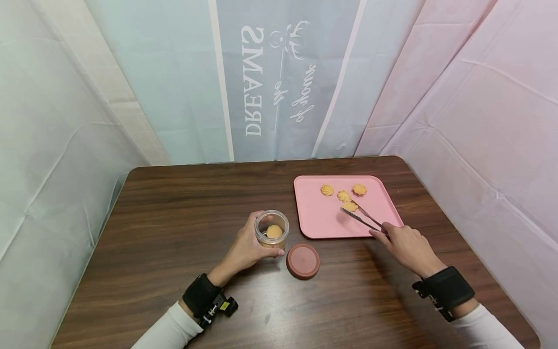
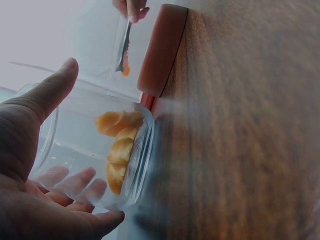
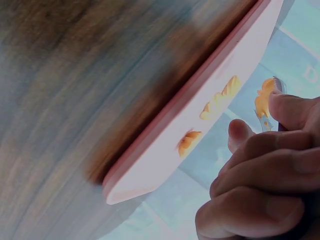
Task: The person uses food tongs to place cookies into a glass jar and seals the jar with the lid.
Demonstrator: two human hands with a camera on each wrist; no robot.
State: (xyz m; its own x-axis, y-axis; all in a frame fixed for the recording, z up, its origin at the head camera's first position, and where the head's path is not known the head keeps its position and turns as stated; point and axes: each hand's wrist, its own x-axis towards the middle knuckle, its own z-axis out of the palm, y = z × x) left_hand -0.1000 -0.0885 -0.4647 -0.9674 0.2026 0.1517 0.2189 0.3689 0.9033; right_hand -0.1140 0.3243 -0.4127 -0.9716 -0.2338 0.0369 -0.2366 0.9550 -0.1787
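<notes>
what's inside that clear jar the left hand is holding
The jar, gripped by the left hand, holds orange cookies; the glass blurs them in the wrist view, so their number is unclear. Its lid lies beside it.

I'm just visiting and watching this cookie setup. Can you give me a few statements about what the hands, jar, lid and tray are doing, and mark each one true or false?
1. The left hand holds the jar. True.
2. The lid is on the jar. False: it lies on the table beside the open jar.
3. The right hand grips tongs whose tips are at a cookie on the tray. True.
4. The jar is empty. False: it already has cookies in it, as the left wrist view shows.
5. The tray is blue. False: it is pink.
</notes>
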